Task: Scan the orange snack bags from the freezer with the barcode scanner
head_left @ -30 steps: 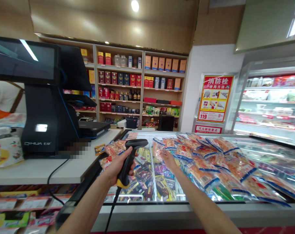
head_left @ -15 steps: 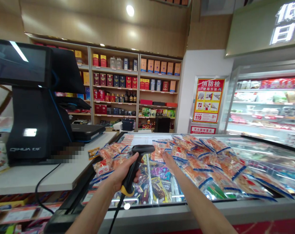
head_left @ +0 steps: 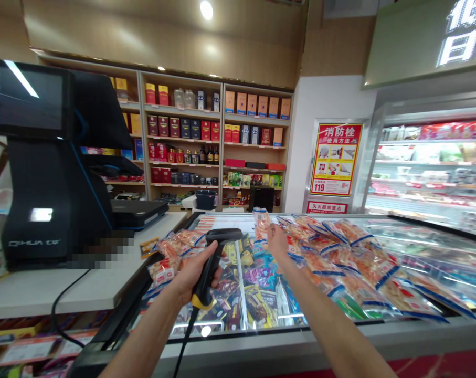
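Observation:
My left hand (head_left: pixel 195 271) is wrapped round the handle of a black and yellow barcode scanner (head_left: pixel 224 235), whose head points right and whose cable hangs down. In my right hand (head_left: pixel 278 242) is a clear snack packet (head_left: pixel 262 224) with orange-brown contents, held upright above the chest freezer's glass top. The fingers on it are partly hidden behind the hand. Many similar blue-edged packets (head_left: pixel 353 257) lie heaped to the right of this hand. A smaller heap of packets (head_left: pixel 169 252) rests left of the scanner.
A checkout terminal (head_left: pixel 52 205) stands on the white counter (head_left: pixel 143 278) at left, with a black cable (head_left: pixel 56 299) over its edge. Under the freezer glass (head_left: pixel 257 283) are colourful packages. Shelves of boxes (head_left: pixel 182 128) and a lit fridge (head_left: pixel 430 163) stand behind.
My right hand has lifted its packet and turned it upright, a little away from the scanner. The scanner in my left hand has shifted slightly left and up in view.

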The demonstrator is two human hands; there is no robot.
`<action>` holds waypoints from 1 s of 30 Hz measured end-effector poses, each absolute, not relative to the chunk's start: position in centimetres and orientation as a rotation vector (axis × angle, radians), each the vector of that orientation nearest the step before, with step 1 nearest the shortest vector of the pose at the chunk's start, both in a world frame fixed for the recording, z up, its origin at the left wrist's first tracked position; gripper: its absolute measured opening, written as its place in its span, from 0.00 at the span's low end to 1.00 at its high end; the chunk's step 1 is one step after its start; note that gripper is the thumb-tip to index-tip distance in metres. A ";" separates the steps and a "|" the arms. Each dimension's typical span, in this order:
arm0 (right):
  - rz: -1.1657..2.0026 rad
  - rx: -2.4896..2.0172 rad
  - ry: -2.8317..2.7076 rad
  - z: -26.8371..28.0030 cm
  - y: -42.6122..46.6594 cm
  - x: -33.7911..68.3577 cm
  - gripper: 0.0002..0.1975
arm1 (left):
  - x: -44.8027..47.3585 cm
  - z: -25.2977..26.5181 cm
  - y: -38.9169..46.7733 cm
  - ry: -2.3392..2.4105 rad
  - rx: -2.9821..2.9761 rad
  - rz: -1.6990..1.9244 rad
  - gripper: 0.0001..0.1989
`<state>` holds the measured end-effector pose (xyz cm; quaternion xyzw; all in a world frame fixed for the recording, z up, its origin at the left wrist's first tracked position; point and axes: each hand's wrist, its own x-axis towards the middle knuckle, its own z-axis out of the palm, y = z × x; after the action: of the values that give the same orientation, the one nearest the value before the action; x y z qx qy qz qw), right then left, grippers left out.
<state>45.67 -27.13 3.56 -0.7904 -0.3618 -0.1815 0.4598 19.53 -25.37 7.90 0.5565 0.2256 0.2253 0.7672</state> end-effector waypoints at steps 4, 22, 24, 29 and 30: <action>-0.721 -2.156 -0.921 5.2 -26.9 46.6 0.17 | 18.9 7.7 -24.4 0.531 1.223 0.544 0.19; -0.626 -2.481 -1.242 1.7 -24.0 45.0 0.29 | 15.3 7.4 -22.8 0.625 1.112 0.665 0.17; -0.580 -2.377 -1.273 1.7 -23.7 42.2 0.25 | 15.0 7.3 -22.7 0.614 1.113 0.659 0.17; -0.017 -2.272 -1.434 0.6 -22.6 34.4 0.30 | 14.3 7.1 -22.6 0.584 1.121 0.619 0.17; 0.071 -2.272 -1.447 0.4 -22.3 33.2 0.32 | 14.2 7.1 -22.6 0.585 1.130 0.609 0.18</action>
<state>33.20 -22.34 0.39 -0.8221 -0.5237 0.0256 0.2218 14.21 -22.58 7.08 0.5192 0.2690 0.2799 0.7614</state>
